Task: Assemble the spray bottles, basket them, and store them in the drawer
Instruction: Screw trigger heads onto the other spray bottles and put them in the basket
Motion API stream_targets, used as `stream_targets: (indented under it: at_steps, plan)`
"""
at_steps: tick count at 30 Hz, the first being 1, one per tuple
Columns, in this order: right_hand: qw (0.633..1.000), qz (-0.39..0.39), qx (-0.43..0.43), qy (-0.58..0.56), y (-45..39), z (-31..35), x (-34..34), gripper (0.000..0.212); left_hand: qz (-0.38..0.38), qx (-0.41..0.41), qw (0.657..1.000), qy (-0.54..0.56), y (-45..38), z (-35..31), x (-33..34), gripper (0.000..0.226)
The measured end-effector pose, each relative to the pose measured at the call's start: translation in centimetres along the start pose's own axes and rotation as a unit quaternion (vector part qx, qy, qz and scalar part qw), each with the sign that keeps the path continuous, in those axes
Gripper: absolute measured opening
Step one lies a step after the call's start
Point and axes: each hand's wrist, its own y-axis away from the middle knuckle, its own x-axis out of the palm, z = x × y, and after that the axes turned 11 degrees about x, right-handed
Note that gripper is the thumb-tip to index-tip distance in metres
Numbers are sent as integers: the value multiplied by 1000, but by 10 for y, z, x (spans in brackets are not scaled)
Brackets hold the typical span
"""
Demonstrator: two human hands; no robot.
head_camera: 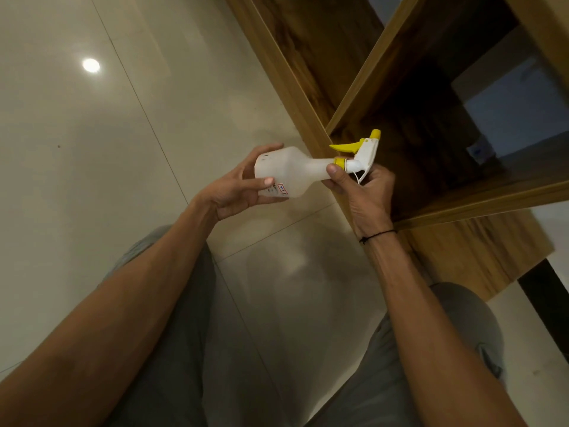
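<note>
A translucent white spray bottle [295, 171] lies sideways in the air in front of me, base to the left, neck to the right. My left hand [243, 188] wraps its base, fingers over a small red label. My right hand [363, 186] pinches the yellow collar at the neck, where the white spray head [366, 152] with its yellow trigger and nozzle sits on the bottle. An open wooden drawer [354, 100] stands just behind the spray head; its dark inside shows nothing I can make out.
Glossy cream floor tiles [123, 149] spread to the left and below. My knees in grey trousers [184, 334] fill the bottom of the view. The wooden cabinet front [474, 251] runs down the right side.
</note>
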Motion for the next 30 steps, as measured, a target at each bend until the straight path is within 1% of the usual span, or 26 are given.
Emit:
stream_targets:
  at_steps: [2, 3, 4, 6, 9, 13, 16, 18, 20, 22, 24, 27, 30]
  plan:
    - [1000, 8, -2, 14, 1, 0, 2, 22, 21, -38, 998, 55, 2, 1, -1, 90]
    - [1000, 14, -3, 19, 2, 1, 3, 24, 16, -66, 996, 55, 3, 0, 2, 91]
    - [1000, 18, -2, 24, 4, 2, 4, 25, 3, -81, 996, 29, 4, 0, 5, 93]
    - [999, 17, 1, 28, 9, 5, 5, 25, -4, -62, 998, -29, 4, 0, 5, 88]
    - [1000, 18, -7, 22, 22, 11, 9, 22, 35, -31, 998, -49, 6, -5, 3, 79]
    - [1000, 7, -7, 9, 41, 28, 23, 20, 60, -3, 995, -82, 18, -12, 14, 81]
    - [999, -17, -24, 36, 63, 49, 28, 22, 51, 16, 991, -122, 29, -26, 37, 82]
    - [997, -37, -32, 62, 82, 70, 31, 22, 68, 2, 982, -175, 36, -40, 59, 82]
    - [990, -59, -58, 112, 100, 96, 30, 21, 83, -14, 964, -250, 45, -53, 84, 84]
    - [974, -89, -113, 178, 117, 124, 26, 34, 96, -3, 944, -314, 51, -67, 111, 83]
    - [951, -113, -172, 228, 136, 153, 20, 44, 114, 30, 921, -371, 53, -81, 144, 79]
    - [922, -142, -234, 273, 161, 199, 8, 43, 135, 100, 869, -465, 48, -103, 190, 86]
    - [905, -164, -270, 283, 178, 249, -8, 43, 168, 164, 833, -502, 41, -127, 238, 85]
